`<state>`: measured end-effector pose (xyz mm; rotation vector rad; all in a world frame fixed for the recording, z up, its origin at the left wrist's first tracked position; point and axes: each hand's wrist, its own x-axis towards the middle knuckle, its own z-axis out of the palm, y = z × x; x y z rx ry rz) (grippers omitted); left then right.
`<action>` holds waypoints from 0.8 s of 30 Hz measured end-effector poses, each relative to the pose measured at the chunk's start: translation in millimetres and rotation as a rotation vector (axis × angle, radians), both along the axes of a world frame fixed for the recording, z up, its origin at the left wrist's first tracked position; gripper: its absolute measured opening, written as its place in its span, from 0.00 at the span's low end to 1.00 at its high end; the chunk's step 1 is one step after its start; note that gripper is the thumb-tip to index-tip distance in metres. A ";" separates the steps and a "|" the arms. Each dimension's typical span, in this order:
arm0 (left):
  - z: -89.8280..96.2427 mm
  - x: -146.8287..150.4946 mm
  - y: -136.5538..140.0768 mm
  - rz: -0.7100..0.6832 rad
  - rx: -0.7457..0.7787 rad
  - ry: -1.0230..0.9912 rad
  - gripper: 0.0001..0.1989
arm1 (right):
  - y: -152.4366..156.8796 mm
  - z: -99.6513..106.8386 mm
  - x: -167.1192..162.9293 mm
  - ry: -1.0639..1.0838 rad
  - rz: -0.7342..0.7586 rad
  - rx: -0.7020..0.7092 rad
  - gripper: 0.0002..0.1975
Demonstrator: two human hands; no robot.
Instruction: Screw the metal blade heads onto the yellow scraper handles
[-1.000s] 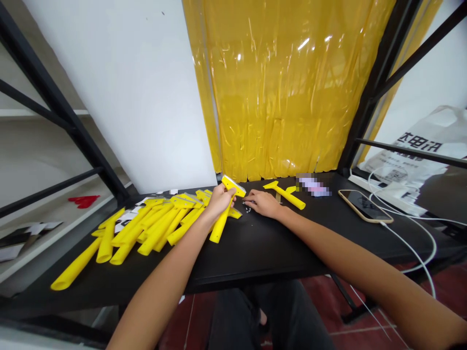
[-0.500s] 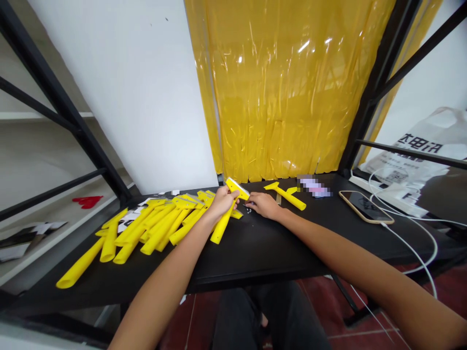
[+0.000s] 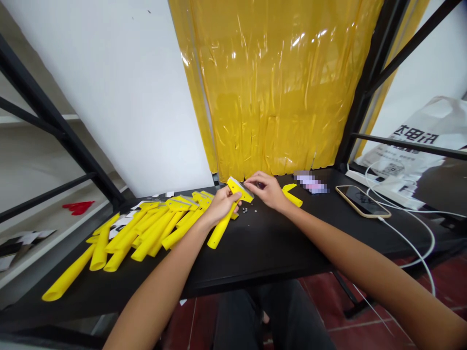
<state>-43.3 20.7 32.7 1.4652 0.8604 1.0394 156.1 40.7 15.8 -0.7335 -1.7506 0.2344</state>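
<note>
My left hand [image 3: 222, 205] grips a yellow scraper [image 3: 241, 190] just below its wide head, with the handle slanting down toward me. A metal strip runs along the head's far edge. My right hand [image 3: 268, 189] is at the right end of that head, fingers pinched together; what they hold, if anything, is too small to make out. Several small metal pieces [image 3: 244, 210] lie on the black table [image 3: 255, 253] below the scraper. To the left lies a pile of yellow scrapers [image 3: 153, 228]. Another scraper [image 3: 293, 197] lies partly hidden behind my right hand.
A phone [image 3: 363, 201] with a white cable [image 3: 419, 253] lies at the right, near a power strip [image 3: 368, 182] and a white plastic bag [image 3: 412, 141]. Black frame posts [image 3: 359, 92] stand at both sides. A yellow plastic curtain [image 3: 270, 97] hangs behind the table.
My right hand has risen from the small metal pieces on the table to the scraper's head. The left hand keeps its hold on the scraper. The view has shifted slightly.
</note>
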 end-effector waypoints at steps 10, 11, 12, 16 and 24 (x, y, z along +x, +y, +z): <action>3.5 4.3 -7.0 -0.028 0.098 0.056 0.11 | -18.5 7.8 -15.7 0.126 0.084 -0.104 0.12; 4.8 4.5 -7.9 -0.011 0.101 0.061 0.11 | -17.5 8.4 -14.4 0.145 0.077 -0.104 0.13; 6.3 4.7 -9.1 0.006 0.101 0.057 0.11 | -16.2 8.8 -12.9 0.172 0.070 -0.111 0.13; 12.7 3.0 -14.0 -0.036 0.035 -0.019 0.18 | -9.9 9.3 -6.3 0.368 0.107 -0.307 0.17; 22.1 -3.8 -19.2 -0.368 -0.304 -0.358 0.12 | -32.0 25.7 -8.6 0.216 0.232 -0.155 0.11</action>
